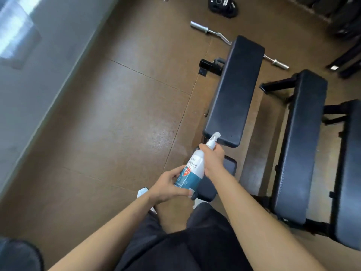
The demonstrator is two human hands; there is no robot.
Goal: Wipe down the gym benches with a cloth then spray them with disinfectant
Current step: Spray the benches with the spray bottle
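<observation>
A white and teal disinfectant spray bottle (192,169) is held in both hands in the middle of the view. My left hand (168,186) grips its lower end. My right hand (214,160) is curled round its neck just below the white nozzle, which points at the near end of a black padded bench (235,89). A smaller black seat pad (229,166) lies under my right wrist. A second black bench (298,143) runs parallel to the right. No cloth is in view.
A third black pad (349,173) sits at the far right edge. A curl bar (211,33) and a black weight plate (222,5) lie on the brown floor beyond the benches. A grey wall (39,75) runs along the left. My legs and white shoe (142,192) are below.
</observation>
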